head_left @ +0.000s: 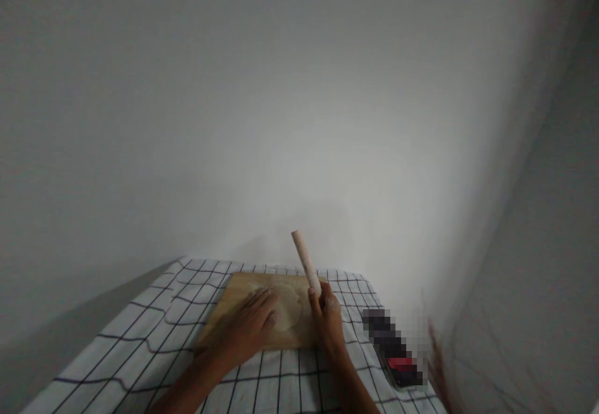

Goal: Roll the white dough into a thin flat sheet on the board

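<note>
A flat, pale round of dough (289, 308) lies on a wooden board (236, 286), with white flour around it. My left hand (257, 314) rests on the dough's left side, palm down, with its fingers stretched out. In my right hand (329, 313) is a light wooden rolling pin (305, 258), gripped near its lower end. The pin tilts up and to the left, its far end raised above the board. My right hand is at the board's right edge, beside the dough.
A white tablecloth with dark checked lines (262, 383) covers the table. To the right lies a dark, pixelated object with a red patch (400, 364). Blurred reddish-brown stalks (437, 355) stand by the table's right edge. A pale wall (299, 121) rises behind the table.
</note>
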A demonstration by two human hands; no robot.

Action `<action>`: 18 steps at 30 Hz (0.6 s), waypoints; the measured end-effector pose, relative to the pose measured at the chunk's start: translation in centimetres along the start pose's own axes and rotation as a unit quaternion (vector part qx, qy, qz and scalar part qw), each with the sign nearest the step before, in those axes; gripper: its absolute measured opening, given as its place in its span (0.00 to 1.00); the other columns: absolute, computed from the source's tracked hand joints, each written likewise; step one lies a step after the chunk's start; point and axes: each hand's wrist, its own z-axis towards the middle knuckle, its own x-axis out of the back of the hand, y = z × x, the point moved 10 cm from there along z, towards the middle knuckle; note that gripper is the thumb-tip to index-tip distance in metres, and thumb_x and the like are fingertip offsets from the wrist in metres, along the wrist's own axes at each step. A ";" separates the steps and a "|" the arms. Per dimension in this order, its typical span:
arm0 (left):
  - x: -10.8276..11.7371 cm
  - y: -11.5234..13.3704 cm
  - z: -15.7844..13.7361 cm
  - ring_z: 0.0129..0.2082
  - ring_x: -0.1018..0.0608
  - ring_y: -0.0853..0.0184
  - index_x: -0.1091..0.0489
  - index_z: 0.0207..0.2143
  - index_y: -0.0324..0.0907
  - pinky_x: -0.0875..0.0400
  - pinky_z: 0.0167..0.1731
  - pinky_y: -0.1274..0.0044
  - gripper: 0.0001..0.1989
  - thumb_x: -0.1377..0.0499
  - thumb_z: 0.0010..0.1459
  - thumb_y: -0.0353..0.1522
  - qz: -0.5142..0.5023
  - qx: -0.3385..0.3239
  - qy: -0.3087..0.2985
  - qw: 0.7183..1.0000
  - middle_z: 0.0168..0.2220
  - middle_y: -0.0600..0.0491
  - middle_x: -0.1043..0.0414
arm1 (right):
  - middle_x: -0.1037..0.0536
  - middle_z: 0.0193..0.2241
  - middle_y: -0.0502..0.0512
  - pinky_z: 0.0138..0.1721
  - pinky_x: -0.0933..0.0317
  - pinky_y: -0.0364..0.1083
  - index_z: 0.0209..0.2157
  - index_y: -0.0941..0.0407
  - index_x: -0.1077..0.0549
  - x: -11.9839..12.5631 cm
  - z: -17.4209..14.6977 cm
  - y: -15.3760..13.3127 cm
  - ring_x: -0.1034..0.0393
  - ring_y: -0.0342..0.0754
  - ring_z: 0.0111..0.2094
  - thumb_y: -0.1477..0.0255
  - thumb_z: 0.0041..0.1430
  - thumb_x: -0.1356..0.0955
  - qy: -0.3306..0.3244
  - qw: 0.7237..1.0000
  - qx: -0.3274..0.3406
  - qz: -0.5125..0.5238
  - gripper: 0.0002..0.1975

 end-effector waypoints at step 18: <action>3.8 0.2 -0.3 0.46 0.21 0.60 0.24 0.43 0.44 0.29 0.49 0.70 0.13 0.47 0.65 0.37 -0.128 0.080 0.050 0.987 0.44 0.49 0.20 | 0.21 0.36 0.58 0.42 0.38 0.45 0.32 0.54 0.24 -2.1 -0.5 0.8 0.27 0.51 0.43 0.65 0.75 0.42 -0.117 0.921 0.079 -0.362 0.21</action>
